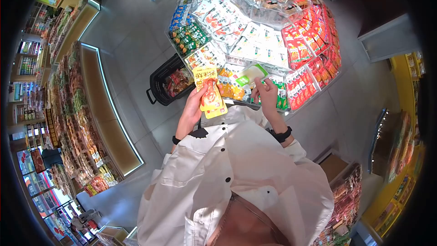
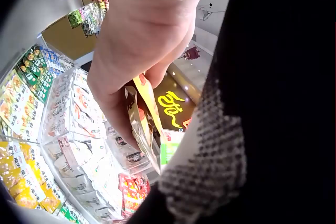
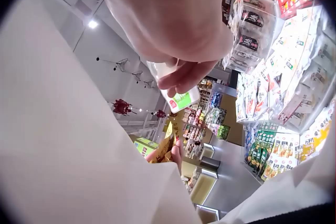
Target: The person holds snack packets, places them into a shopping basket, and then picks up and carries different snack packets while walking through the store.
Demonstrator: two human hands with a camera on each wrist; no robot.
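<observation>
In the head view my left hand [image 1: 192,111] grips yellow snack packets [image 1: 210,96] with red pictures, one overlapping the other. The left wrist view shows their edges [image 2: 140,121] between the thumb and fingers of the left hand [image 2: 144,40]. My right hand [image 1: 267,96] pinches a white-and-green packet [image 1: 251,74] by its near end, over the front of the snack display. From the right wrist, the packet [image 3: 182,100] hangs beyond the curled fingers of the right hand [image 3: 173,19], which partly cover it.
A tiered round display [image 1: 268,66] full of bagged snacks stands in front of me. A black shopping basket [image 1: 157,79] with packets inside sits to its left. Shelves of goods [image 1: 73,95] run along the left side, and a yellow shelf unit [image 1: 407,105] stands at the right.
</observation>
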